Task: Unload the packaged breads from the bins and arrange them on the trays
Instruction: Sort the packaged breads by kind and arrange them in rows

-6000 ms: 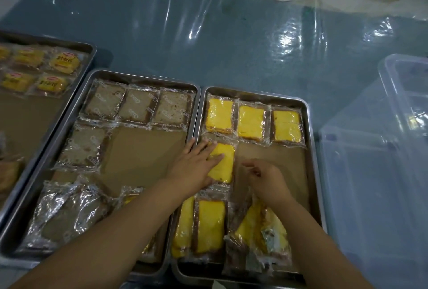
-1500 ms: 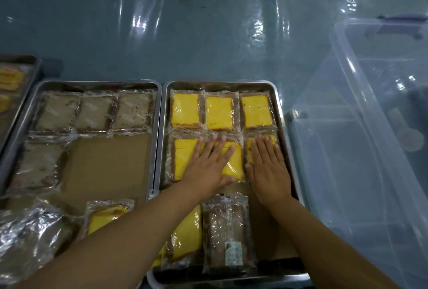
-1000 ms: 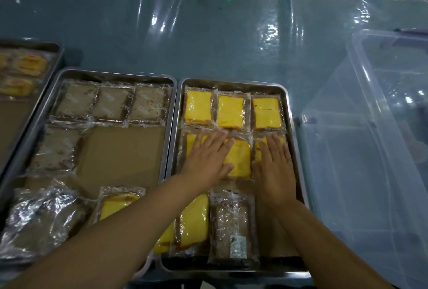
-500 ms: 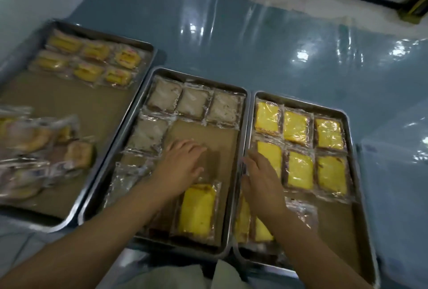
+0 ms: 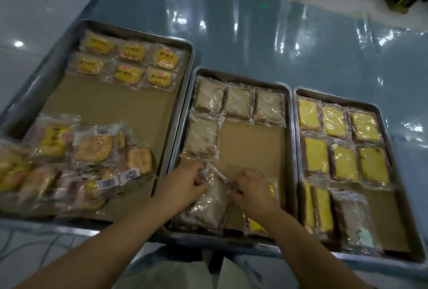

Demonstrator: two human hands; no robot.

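Three metal trays lie side by side. On the middle tray (image 5: 287, 112) pale brown packaged breads sit in a back row, with one more (image 5: 202, 136) below it. My left hand (image 5: 185, 183) and my right hand (image 5: 252, 186) both pinch the top edge of another pale brown packaged bread (image 5: 209, 205) at the tray's near end. A yellow packet (image 5: 254, 227) lies partly under my right wrist. The right tray (image 5: 295, 140) holds two rows of yellow packaged breads (image 5: 342, 140) and loose packets at its near end.
The left tray (image 5: 188, 73) carries two rows of round yellow buns at the back and a loose heap of bun packets (image 5: 76, 161) at its near left. Clear plastic sheeting covers the blue table (image 5: 254, 33). White cloth shows below the table edge.
My hands left the yellow breads on the right tray and went to the middle tray, where they now pinch a pale brown packet. The view swung left, and the clear bin is out of sight.
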